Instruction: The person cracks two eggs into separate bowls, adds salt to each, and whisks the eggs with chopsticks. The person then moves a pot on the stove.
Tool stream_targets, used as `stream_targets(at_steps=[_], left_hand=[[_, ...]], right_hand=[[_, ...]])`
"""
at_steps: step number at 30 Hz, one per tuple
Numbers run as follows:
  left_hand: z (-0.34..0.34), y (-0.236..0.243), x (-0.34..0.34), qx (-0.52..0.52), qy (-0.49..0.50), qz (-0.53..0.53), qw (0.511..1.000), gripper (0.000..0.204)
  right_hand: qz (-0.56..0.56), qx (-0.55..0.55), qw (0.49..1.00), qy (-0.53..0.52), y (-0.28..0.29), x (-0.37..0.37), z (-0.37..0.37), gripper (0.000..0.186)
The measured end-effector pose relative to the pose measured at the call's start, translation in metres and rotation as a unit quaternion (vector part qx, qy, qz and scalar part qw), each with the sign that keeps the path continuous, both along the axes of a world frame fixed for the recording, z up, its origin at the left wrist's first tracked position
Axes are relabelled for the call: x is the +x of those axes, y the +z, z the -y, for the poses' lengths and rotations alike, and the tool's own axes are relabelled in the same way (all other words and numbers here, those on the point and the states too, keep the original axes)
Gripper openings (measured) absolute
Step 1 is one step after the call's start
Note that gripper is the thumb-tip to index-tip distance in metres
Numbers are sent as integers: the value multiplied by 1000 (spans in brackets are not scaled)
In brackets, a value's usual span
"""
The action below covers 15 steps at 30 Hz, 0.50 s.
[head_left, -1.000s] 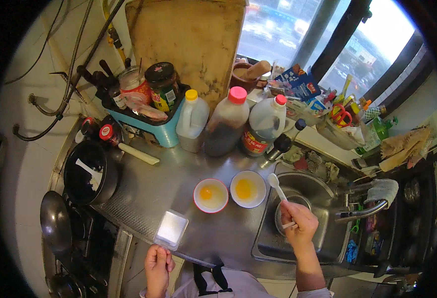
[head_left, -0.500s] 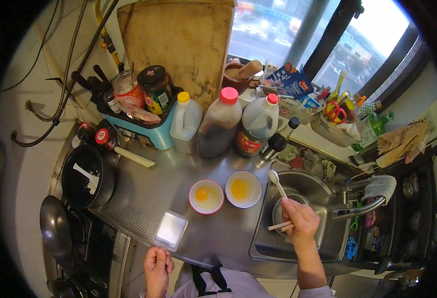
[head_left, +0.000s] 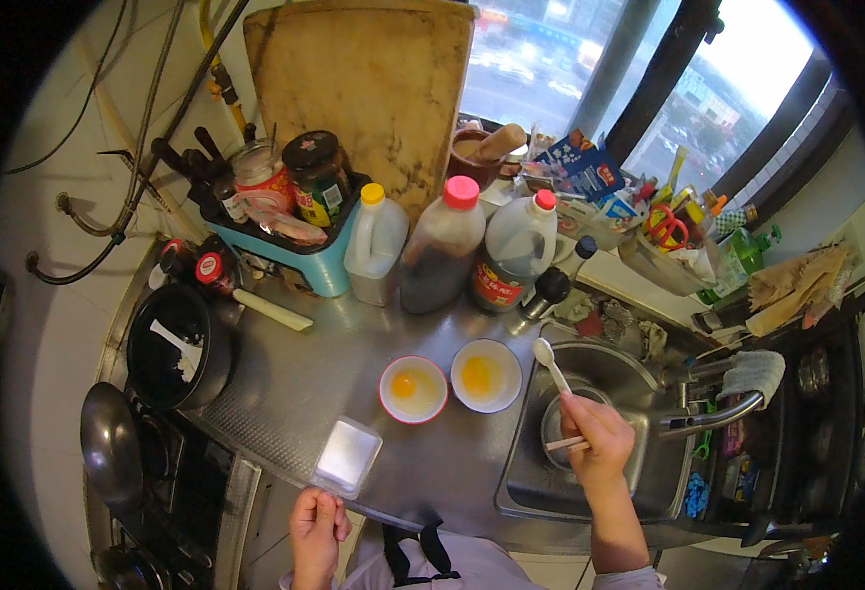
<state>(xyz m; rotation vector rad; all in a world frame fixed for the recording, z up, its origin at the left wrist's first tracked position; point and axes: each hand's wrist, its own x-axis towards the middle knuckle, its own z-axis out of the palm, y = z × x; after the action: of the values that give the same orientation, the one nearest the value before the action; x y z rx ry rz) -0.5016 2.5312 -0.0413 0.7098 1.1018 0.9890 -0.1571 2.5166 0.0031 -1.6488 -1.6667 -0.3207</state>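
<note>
My left hand (head_left: 318,528), fingers closed, grips the near end of a small clear container with white contents (head_left: 347,454) at the counter's front edge. My right hand (head_left: 599,436) is closed on a small white spoon (head_left: 550,365) and a pair of chopsticks (head_left: 562,442), held over the sink. The spoon's bowl has something white in it. Between my hands and farther back stand two bowls, a red-rimmed one (head_left: 413,401) and a blue-rimmed one (head_left: 496,393), each holding raw egg with a yellow yolk.
At right are the steel sink (head_left: 531,488) and faucet (head_left: 708,421). Large bottles (head_left: 434,265), a blue holder (head_left: 314,267) and a wooden board (head_left: 354,79) line the back. A black pot (head_left: 147,369) and wok (head_left: 110,433) stand left, beside the stove. A window (head_left: 540,59) is behind.
The whole view has shifted slightly. Both hands keep their holds, with only small movements of the spoon and chopsticks in my right hand.
</note>
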Motion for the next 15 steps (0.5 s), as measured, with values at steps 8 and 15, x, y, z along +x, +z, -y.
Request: stream_targets(at_steps=[8,15], left_hand=[[0,7,3,10,-32,5,999,18],[5,9,3,6,-29,30,999,20]], right_hand=[[-222,-127,958,129,22,-50,7,26],[-240,-174,903,311,19,-101,0,34]])
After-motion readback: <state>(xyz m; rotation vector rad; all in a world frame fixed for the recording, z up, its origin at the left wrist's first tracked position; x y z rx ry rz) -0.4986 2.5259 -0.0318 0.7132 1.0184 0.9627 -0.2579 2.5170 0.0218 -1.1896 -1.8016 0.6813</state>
